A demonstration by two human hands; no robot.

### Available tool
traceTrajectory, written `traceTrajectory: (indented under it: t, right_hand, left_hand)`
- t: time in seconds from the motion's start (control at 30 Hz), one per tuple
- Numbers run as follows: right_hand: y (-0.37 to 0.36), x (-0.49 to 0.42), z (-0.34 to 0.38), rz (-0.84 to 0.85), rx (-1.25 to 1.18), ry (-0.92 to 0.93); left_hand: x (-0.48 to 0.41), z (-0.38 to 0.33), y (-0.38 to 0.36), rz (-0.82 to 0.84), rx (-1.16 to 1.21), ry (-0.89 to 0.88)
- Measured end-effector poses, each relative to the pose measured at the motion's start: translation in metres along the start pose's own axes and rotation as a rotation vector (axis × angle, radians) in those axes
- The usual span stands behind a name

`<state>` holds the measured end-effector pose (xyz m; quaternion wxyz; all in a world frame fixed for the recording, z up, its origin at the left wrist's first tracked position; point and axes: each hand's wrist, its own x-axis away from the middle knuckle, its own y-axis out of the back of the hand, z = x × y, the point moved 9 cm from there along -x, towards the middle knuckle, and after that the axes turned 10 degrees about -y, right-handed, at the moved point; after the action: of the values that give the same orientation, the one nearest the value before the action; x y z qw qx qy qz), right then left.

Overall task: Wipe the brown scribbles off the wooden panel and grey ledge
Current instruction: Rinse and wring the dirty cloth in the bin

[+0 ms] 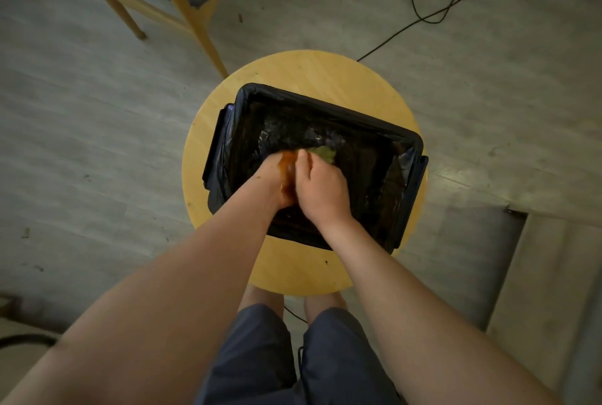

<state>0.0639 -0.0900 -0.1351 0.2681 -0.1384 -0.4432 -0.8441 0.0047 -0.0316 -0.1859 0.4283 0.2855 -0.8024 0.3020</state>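
Both bare forearms reach forward, converging; the left hand (277,176), smeared orange-brown, presses against the right hand (321,188), whose fingers curl downward

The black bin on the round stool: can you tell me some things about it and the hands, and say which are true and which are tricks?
1. The bin stands on a round wooden stool. True.
2. The left hand has orange-brown mess on it. True.
3. The bin is lined with a white bag. False: the bag is black.
4. Both hands are on the floor. False: the left hand and right hand are over the bin.
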Motion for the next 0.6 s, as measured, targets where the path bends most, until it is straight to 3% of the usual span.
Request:
traceTrajectory:
  t: [0.1, 0.17, 0.33, 0.4, 0.5, 0.6]
  right_hand:
    - [0.003, -0.018, -0.014, -0.115, 0.209, 0.013]
    - [0.005, -0.031, -0.035, -0.105, 0.282, -0.096]
    - [0.002, -0.032, -0.084, -0.033, -0.087, -0.638]
    - [-0.002, -0.027, -0.077, -0.018, -0.158, -0.637]
    - [-0.005, -0.027, -0.068, 0.04, -0.011, -0.514]
    - [-0.003, -0.034, -0.081, 0.075, 0.066, -0.613]
  left_hand:
    - [-0.002, -0.011, -0.006, 0.042, -0.05, -0.09]
    - [-0.002, -0.009, -0.006, 0.051, -0.054, -0.07]
    - [-0.013, -0.008, 0.024, -0.163, -0.136, -0.053]
    - [-0.025, -0.006, 0.029, -0.189, -0.299, -0.071]
    - [-0.035, -0.01, 0.027, -0.178, -0.639, -0.078]
    - [-0.043, -0.011, 0.032, -0.234, -0.775, -0.045]
